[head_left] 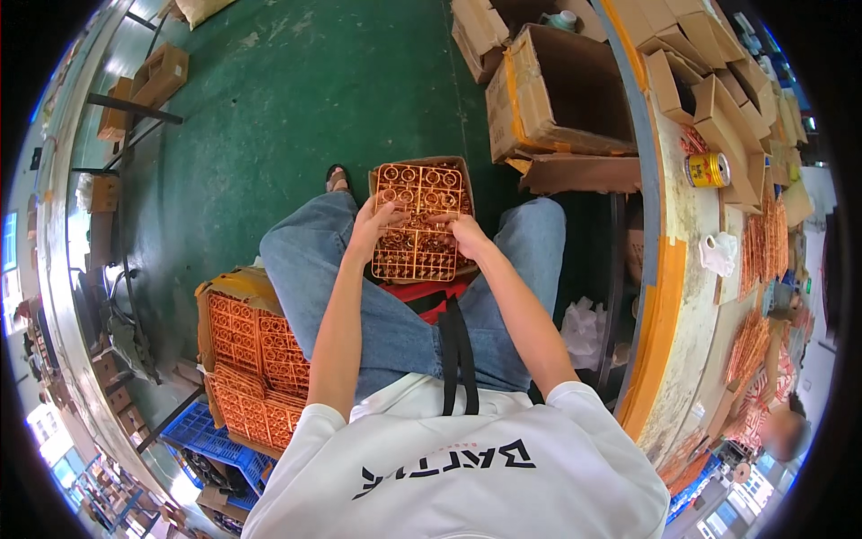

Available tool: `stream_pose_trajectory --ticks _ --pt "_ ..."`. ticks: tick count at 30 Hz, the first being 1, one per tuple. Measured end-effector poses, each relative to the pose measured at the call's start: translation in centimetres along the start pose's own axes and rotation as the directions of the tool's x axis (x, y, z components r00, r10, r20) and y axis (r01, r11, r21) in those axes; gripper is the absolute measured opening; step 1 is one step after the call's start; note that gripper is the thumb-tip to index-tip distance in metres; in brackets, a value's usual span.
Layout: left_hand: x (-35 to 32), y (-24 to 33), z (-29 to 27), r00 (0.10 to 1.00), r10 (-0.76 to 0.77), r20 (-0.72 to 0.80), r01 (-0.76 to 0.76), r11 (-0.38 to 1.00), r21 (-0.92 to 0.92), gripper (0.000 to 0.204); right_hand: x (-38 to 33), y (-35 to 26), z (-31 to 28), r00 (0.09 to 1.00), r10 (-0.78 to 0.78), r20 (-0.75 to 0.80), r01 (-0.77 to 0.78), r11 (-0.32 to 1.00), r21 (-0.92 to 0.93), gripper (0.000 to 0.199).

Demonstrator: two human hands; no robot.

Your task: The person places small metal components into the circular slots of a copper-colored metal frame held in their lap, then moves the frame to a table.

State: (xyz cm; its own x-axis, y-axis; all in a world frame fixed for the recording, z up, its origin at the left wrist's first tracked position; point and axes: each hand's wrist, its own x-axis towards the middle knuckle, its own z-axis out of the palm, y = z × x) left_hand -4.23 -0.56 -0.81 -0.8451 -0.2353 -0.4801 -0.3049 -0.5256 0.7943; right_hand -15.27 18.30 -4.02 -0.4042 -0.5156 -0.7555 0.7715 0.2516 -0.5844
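A rectangular copper-orange plastic sprue frame (415, 262), full of small ring-shaped parts, is held up between my knees over an open cardboard box (464, 168). My left hand (371, 226) grips the left side of the frame, its fingers reaching over the front. On the right side, my right hand (466, 235) is closed with its fingertips at the middle of the frame among the rings. Whether a loose ring sits in those fingertips is too small to tell. More orange pieces show below the frame, but it hides most of the box's inside.
Beside my left leg, a cardboard box (235, 289) holds stacked orange frames (256, 337). A blue plastic crate (208, 440) stands behind it. Large empty-looking cartons (521, 103) are ahead right. A long workbench (669, 359) at my right carries a yellow can (708, 170) and more frames.
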Motion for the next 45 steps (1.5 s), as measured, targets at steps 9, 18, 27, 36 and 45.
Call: stream_pose_trajectory --ticks 9,18,27,36,45 --pt "-0.2 -0.3 -0.5 0.989 -0.118 -0.085 0.114 0.992 -0.053 0.033 -1.1 -0.7 0.1 0.952 -0.293 0.090 0.299 0.952 -0.061 0.040" --pt "-0.4 -0.6 -0.3 0.953 -0.263 -0.150 0.263 0.965 -0.019 0.031 -1.3 -2.8 -0.6 0.944 -0.182 0.275 0.121 0.966 0.227 0.020" --pt "1.0 -2.9 -0.1 0.962 -0.115 -0.248 0.154 0.978 0.142 0.020 0.2 -0.6 0.6 0.937 -0.349 0.024 0.349 0.926 -0.148 0.016" --pt "0.8 -1.7 0.6 0.979 -0.187 -0.083 0.182 0.981 -0.058 0.029 -0.6 -0.7 0.4 0.953 -0.300 -0.032 0.302 0.953 0.035 0.015" --pt "1.1 -2.9 0.4 0.901 -0.371 -0.225 0.363 0.929 -0.077 0.025 -0.1 -0.3 0.0 0.994 -0.092 0.057 0.095 0.994 -0.056 0.023"
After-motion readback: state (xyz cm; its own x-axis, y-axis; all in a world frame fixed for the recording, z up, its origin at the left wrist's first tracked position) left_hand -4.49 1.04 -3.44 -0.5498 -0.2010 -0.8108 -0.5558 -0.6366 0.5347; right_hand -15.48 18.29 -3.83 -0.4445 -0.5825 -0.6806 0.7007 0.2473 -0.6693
